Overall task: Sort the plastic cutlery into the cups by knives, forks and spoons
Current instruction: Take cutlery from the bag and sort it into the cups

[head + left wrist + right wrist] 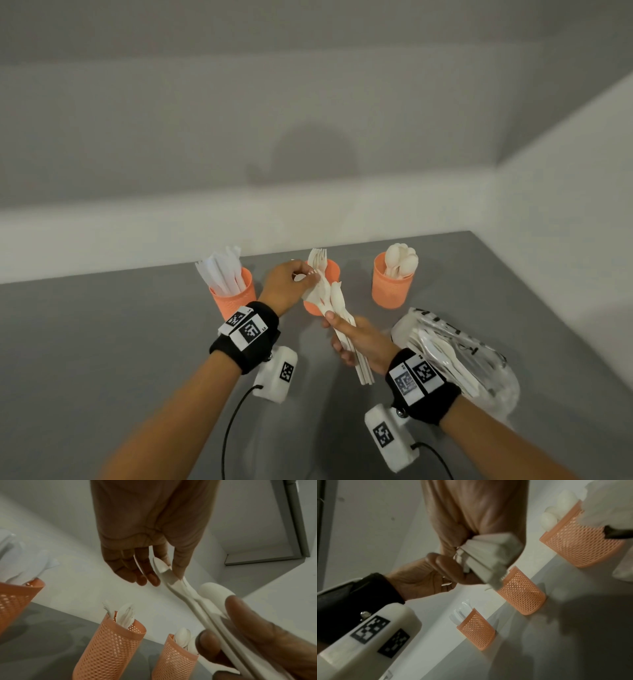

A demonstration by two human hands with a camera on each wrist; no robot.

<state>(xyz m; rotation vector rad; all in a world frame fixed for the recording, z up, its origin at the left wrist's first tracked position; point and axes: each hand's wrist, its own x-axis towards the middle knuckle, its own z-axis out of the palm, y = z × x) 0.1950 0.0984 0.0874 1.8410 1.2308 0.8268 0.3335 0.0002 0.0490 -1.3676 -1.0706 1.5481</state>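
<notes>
We read the step as mid-sort: the right hand (359,339) is clamped around a bundle of white plastic cutlery (337,317), handles down past the palm, heads fanned up just in front of the middle orange mesh cup holding forks (330,270). The left hand (284,286) has thumb and fingertips closed on the head of one white plastic spoon (161,566) at the top of that bundle, just left of the middle cup.

Left of the middle cup stands the orange mesh cup of knives (234,299); right of it, the orange mesh cup of spoons (392,287). All three already hold pieces.

Next move, as we judge it: draw the pinched piece free without dragging its neighbours, then carry it past the middle cup to the spoon cup.

Surface: a matte grey tabletop (102,325). Right and nearer of the middle cup lies a crumpled clear plastic bag (479,356) with more white cutlery inside. Behind the cups, plain white walls meet in a corner.
</notes>
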